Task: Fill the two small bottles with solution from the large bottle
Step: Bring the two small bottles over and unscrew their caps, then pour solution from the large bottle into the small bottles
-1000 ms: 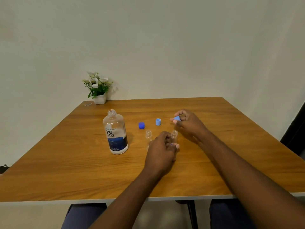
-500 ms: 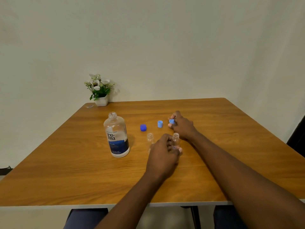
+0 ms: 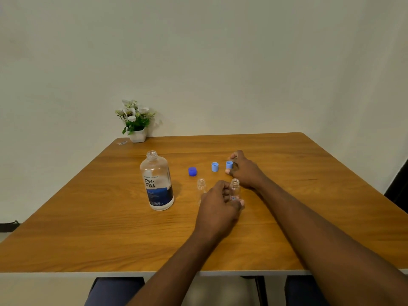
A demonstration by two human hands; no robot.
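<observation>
Your left hand curls its fingers round one small bottle on the desk — the other small bottle just beside it, the open large bottle farther left — while your right hand pinches a light-blue cap.

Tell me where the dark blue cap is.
In the head view, the dark blue cap lies on the table between the large bottle on the left and a light blue cap, just beyond the free-standing small bottle.
</observation>
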